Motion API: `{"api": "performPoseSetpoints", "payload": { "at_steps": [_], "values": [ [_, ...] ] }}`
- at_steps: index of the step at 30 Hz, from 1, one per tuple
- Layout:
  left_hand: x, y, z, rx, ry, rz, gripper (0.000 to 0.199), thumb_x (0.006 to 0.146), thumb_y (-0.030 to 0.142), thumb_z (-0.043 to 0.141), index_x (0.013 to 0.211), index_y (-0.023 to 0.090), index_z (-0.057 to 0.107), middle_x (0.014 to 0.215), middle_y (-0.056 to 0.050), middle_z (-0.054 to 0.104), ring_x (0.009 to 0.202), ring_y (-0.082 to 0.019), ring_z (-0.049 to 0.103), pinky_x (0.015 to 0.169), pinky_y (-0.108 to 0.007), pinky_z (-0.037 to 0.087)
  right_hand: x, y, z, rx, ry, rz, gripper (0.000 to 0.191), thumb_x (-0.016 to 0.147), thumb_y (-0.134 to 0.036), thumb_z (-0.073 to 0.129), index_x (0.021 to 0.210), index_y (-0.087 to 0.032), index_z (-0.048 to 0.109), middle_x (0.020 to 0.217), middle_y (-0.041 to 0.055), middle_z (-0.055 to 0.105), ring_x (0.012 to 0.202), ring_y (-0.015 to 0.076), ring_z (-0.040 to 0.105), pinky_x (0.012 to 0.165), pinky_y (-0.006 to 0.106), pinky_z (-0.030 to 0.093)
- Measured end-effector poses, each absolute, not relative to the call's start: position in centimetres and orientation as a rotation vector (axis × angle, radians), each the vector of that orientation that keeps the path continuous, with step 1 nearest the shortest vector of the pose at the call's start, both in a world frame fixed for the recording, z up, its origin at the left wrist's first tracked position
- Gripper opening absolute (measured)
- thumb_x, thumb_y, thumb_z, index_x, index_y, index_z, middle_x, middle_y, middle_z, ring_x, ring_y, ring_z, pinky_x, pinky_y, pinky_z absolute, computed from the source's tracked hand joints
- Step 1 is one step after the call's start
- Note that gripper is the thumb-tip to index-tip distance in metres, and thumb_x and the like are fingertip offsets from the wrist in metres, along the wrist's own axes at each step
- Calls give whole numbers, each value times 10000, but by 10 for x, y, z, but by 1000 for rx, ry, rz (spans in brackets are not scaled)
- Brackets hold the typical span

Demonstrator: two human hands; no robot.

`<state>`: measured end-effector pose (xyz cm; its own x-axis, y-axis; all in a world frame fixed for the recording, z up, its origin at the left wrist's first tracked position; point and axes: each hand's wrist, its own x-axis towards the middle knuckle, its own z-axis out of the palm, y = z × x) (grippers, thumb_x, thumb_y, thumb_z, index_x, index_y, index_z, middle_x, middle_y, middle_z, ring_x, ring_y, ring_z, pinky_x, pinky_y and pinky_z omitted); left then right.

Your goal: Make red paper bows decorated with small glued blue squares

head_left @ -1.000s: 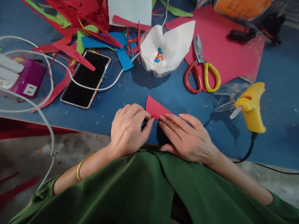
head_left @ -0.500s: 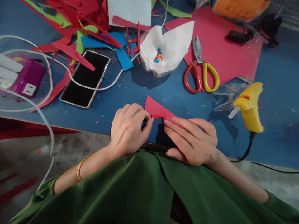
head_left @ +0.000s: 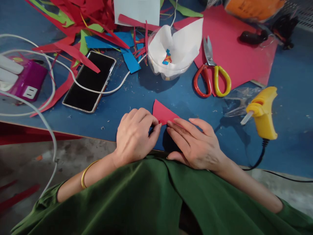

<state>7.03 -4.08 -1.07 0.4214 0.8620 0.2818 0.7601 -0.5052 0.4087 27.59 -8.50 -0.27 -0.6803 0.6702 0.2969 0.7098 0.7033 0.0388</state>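
A small piece of red paper (head_left: 163,112) lies on the blue table near its front edge, its pointed corner facing away from me. My left hand (head_left: 137,133) pinches the near left edge of the paper between thumb and index finger. Flat across the paper's right part rests my right hand (head_left: 195,140), its fingers stretched out and the thumb apart, touching down close to the table edge. The right end of the paper is hidden beneath those fingers.
Beyond the hands stand a clear bowl (head_left: 168,73) lined with white paper, red-and-yellow-handled scissors (head_left: 209,60) and a red sheet (head_left: 234,45). A yellow glue gun (head_left: 265,112) is at right. Left are a phone (head_left: 94,81), a white cable (head_left: 107,92), a purple power strip (head_left: 31,76) and paper scraps (head_left: 90,19).
My right hand has slid left and slightly away from me over the red paper. A flap that stuck out toward me no longer shows. My left hand has stayed in place.
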Motion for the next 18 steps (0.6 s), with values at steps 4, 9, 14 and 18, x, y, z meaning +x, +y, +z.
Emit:
{"api": "performPoseSetpoints", "payload": {
  "at_steps": [4, 9, 14, 18],
  "values": [
    [69, -41, -11, 2454, 1433, 703, 129, 901, 226, 602, 780, 204, 640, 830, -45, 679, 770, -213, 605, 720, -387, 470, 274, -84, -2, -1103, -2650, -201, 590, 1036, -516, 329, 1212, -68, 670, 1261, 144, 700, 1202, 253, 626, 1043, 418, 392],
    [59, -48, -13, 2479, 1522, 851, 102, 891, 223, 628, 795, 211, 661, 838, -45, 699, 770, -207, 641, 696, -363, 483, 274, -83, -2, -1097, -2651, -177, 590, 1036, -512, 332, 1201, -58, 671, 1256, 158, 700, 1193, 262, 629, 1060, 437, 383],
    [49, -53, -19, 2808, 1149, 1015, 161, 855, 209, 690, 1013, 200, 721, 924, -31, 767, 817, -204, 680, 723, -339, 500, 274, -84, -3, -1071, -2638, -202, 570, 1034, -486, 362, 1185, -33, 673, 1234, 164, 712, 1179, 271, 629, 1056, 450, 391],
    [48, -53, -20, 3007, 990, 877, 311, 910, 368, 644, 1125, 156, 717, 1042, -61, 781, 902, -226, 690, 759, -354, 491, 273, -84, -4, -1073, -2637, -238, 550, 1033, -466, 376, 1183, -29, 674, 1229, 158, 716, 1166, 267, 633, 1050, 438, 389]
  ]
}}
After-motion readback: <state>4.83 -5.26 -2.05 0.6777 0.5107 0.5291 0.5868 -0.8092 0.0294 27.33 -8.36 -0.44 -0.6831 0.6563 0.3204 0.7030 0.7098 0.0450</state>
